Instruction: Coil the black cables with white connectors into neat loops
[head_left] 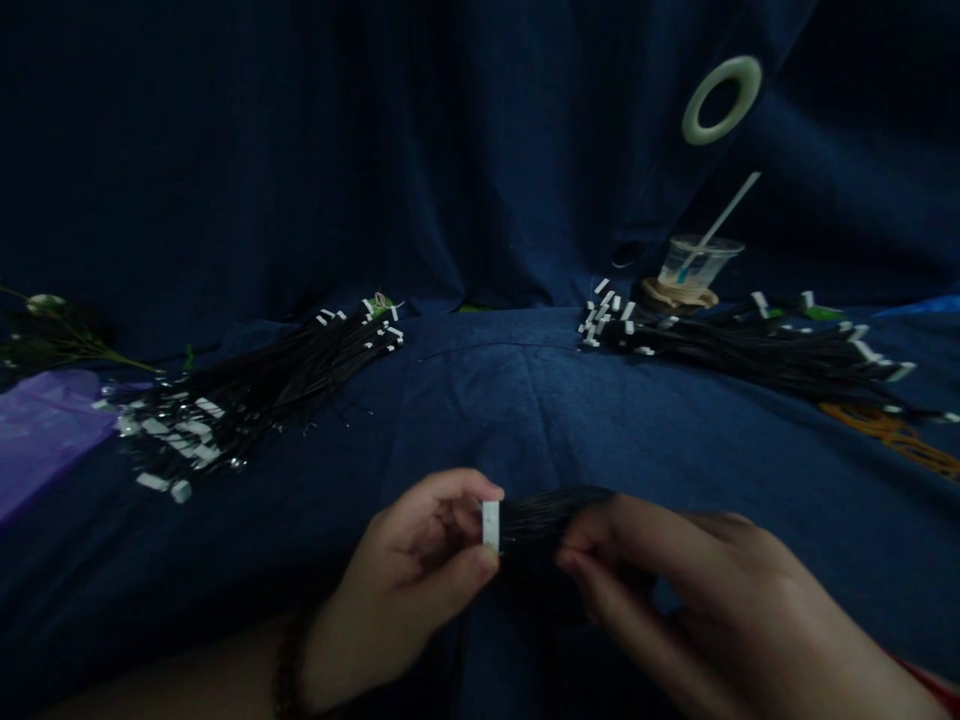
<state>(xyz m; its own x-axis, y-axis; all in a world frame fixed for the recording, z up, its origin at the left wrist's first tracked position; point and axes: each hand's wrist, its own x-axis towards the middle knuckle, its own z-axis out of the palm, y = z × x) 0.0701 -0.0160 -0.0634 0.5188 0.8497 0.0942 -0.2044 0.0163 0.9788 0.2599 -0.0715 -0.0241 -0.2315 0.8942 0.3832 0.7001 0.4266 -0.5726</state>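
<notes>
Wires (536,512), black and bunched, are running between the two hands at near centre, above the blue cloth (517,410). I am viewing this remotely through the head camera. Left hand (401,575): thumb and index finger are pinching a small white end piece (490,525) by its top and bottom edges, the remaining fingers curling behind. Right hand (697,575): fingers are bending inward, thumb and index tips lying close together at the wires; I am not managing to tell whether they are gripping. Farther off, a white-tipped black bundle (285,365) is lying at left, beside a purple sheet (45,430). A second bundle (742,350) is lying at right, with a clear cup (701,265) standing behind it and orange bands (889,435) resting nearer.
</notes>
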